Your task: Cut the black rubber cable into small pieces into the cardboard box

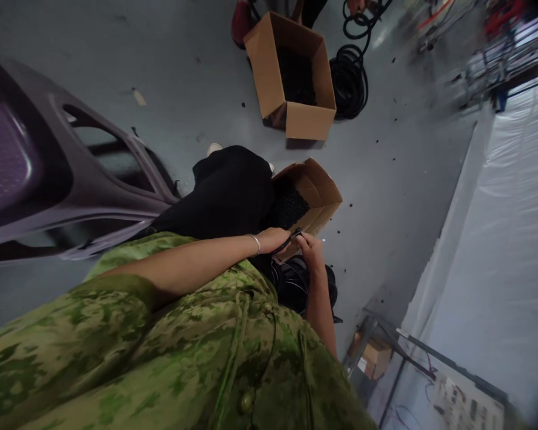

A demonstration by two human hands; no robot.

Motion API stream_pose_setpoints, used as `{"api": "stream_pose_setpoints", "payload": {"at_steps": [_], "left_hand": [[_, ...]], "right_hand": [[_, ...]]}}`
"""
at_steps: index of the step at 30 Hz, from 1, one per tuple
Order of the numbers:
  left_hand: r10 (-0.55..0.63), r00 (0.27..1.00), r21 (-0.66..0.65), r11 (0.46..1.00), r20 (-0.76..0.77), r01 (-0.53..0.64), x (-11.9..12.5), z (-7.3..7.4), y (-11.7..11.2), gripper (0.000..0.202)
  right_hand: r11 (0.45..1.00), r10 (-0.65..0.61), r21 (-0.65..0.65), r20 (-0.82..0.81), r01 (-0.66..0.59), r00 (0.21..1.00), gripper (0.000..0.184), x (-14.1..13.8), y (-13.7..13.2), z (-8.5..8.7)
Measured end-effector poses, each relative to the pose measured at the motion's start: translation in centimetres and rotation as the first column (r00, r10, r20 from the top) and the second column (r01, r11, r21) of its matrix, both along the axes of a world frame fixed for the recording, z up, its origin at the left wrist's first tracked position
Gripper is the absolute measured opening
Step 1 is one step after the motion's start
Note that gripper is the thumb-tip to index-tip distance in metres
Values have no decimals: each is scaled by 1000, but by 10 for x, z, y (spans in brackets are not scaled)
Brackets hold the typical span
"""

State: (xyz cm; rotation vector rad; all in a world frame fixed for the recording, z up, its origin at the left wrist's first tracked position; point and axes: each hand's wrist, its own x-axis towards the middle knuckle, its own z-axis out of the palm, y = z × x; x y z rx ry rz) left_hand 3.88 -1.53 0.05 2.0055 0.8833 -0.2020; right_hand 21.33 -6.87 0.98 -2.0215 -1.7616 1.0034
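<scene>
My left hand (275, 239), with a thin bracelet at its wrist, is closed around a slender dark tool (289, 242) that looks like cutters. Its tip meets the fingers of my right hand (311, 246). Those fingers are pinched together, and what lies in them is too small to make out. Both hands are over the near edge of an open cardboard box (325, 188). Small black pieces (291, 206) fill part of that box. Below my hands, a coil of black hose (293, 283) is partly hidden by my right forearm.
Ahead stands another open cardboard box (311, 122) with black contents, beside a black hose coil (350, 83). A co-worker's hand (356, 6) shows above. A grey car body shell (116, 137) is at left. A metal frame (372, 334) and plastic sheeting (497, 239) are at right.
</scene>
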Motion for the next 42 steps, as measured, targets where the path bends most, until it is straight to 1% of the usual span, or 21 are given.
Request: {"api": "stream_pose_setpoints", "payload": {"at_steps": [4,8,12,16,18,19,22,25,28,31,34,36,39,41,42], "left_hand": [[-38,999,34,999,3,38,0,2,0,32],[-20,999,69,997,40,17,1,0,0,31],[-2,998,83,997,57,-2,1,-4,-1,29],[9,1000,88,996,25,-11,0,-2,1,30],[3,1000,77,997,9,-4,-1,1,2,30],[1,1000,65,998,6,-1,-2,3,2,31],[-16,1000,29,999,4,16,-4,6,2,31],[-45,999,29,999,20,44,-2,4,1,33],[-31,999,30,999,31,30,1,-3,0,32],[-22,999,61,998,34,20,3,-7,-1,32],[6,999,86,996,41,-10,3,-5,0,33],[31,999,81,996,37,-34,2,-2,1,33],[38,999,59,997,38,-40,1,2,2,31],[44,998,41,998,51,-46,-1,3,3,30],[67,995,22,997,73,-69,-1,3,3,29]], "right_hand": [[1000,7,9,47,-7,999,32,5,-3,-6],[1000,5,15,114,-7,993,33,6,-2,-8],[1000,8,7,241,-10,970,34,3,2,-10],[998,-58,19,372,55,926,33,-8,3,-15],[996,-93,33,416,87,905,32,-13,1,-16],[996,-91,36,424,83,901,30,-14,0,-15],[1000,4,9,401,-8,916,28,-10,-4,-10],[993,121,-35,391,-117,912,27,-2,-5,-1],[988,156,-48,434,-149,887,27,2,-2,4],[990,139,-60,508,-126,850,28,-3,2,4],[995,102,-53,555,-87,826,30,-11,5,3],[997,77,-45,566,-63,821,30,-15,6,2],[999,44,-37,574,-28,818,31,-20,7,0],[1000,11,-16,568,-3,823,32,-21,7,-2],[1000,-6,-2,560,8,829,32,-21,6,-2]]}}
